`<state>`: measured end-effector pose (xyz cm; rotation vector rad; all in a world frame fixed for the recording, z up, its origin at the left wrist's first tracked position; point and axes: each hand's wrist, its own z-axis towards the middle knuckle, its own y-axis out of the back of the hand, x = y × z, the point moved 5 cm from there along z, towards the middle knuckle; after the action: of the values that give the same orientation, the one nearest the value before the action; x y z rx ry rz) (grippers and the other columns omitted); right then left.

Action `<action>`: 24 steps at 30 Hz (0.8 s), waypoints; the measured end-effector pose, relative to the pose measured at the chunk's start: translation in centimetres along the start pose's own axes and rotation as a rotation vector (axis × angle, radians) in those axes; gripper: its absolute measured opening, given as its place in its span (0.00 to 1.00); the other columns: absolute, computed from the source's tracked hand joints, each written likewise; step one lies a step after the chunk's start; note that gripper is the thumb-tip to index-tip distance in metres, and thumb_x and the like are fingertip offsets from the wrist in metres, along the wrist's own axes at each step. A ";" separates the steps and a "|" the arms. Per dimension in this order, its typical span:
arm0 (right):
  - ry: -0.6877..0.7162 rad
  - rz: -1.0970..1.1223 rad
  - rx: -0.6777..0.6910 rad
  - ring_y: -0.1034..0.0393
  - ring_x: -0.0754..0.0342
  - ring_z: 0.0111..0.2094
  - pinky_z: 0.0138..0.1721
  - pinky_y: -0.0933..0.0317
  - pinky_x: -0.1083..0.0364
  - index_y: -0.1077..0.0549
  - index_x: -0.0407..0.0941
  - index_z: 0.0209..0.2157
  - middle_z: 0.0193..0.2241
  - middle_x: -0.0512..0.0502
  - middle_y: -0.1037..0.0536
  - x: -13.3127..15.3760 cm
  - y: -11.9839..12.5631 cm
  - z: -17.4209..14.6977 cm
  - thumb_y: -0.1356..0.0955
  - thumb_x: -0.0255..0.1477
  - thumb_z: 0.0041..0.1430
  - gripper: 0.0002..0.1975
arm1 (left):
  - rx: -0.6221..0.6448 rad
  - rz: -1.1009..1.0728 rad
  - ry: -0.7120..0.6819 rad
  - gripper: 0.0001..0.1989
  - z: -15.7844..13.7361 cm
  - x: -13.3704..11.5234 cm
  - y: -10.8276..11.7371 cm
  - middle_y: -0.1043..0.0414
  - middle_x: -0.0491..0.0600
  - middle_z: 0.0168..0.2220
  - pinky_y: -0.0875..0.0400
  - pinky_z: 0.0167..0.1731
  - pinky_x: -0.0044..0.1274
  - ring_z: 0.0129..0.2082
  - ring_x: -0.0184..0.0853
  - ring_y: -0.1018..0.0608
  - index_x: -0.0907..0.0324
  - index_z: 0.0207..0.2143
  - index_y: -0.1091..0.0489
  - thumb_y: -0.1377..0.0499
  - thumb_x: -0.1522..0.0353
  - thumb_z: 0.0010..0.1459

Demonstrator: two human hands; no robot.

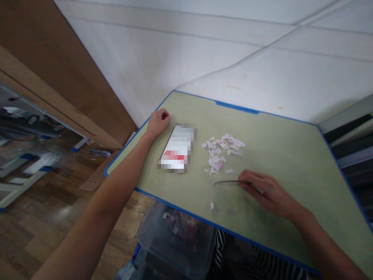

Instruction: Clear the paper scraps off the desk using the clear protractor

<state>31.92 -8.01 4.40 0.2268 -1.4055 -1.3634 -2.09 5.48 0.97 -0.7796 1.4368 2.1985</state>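
My right hand [265,190], over the right front of the table, pinches thin dark tweezers [229,182]. Their slightly curved tip points left, near a small white paper scrap [212,206] that lies alone toward the front edge. Beyond the tip is a loose heap of torn white and pinkish paper scraps [221,147]. At the table's left edge rests my left hand [159,120], its fingers curled in with nothing visible in them. Just right of that hand, a phone [176,147] lies flat with its screen lit and partly blurred out.
The pale green table [285,144] has a blue rim and stands against a white wall [204,50]. Below its front edge is a translucent plastic bin [177,249] with paper scraps in or on it. A brown wooden panel [72,70] rises at the left.
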 end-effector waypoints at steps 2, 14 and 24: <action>-0.013 0.006 -0.003 0.30 0.56 0.26 0.27 0.36 0.58 0.33 0.46 0.33 0.26 0.49 0.27 -0.2 0.3 -0.1 0.39 0.22 0.65 0.07 | -0.001 0.006 0.003 0.04 0.0 0.0 0.1 0.34 0.45 0.24 0.37 0.32 0.26 0.27 0.32 0.32 0.57 0.22 0.40 0.48 0.73 0.48; -0.018 -0.022 -0.028 0.30 0.54 0.27 0.28 0.35 0.57 0.32 0.45 0.33 0.26 0.48 0.26 0.1 -0.7 0.5 0.39 0.23 0.65 0.08 | 0.003 0.018 0.005 0.04 0.1 0.0 0.0 0.36 0.45 0.23 0.38 0.32 0.27 0.26 0.32 0.33 0.57 0.23 0.40 0.48 0.72 0.48; -0.038 -0.037 -0.038 0.29 0.54 0.28 0.30 0.34 0.56 0.32 0.45 0.34 0.28 0.46 0.25 -0.2 -0.7 0.6 0.40 0.22 0.64 0.08 | -0.001 -0.001 0.001 0.04 0.1 0.1 0.1 0.37 0.44 0.22 0.38 0.31 0.26 0.25 0.31 0.34 0.56 0.22 0.40 0.48 0.72 0.48</action>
<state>31.18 -7.73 3.91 0.2037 -1.4121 -1.4303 -2.25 5.56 0.95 -0.7820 1.4362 2.1986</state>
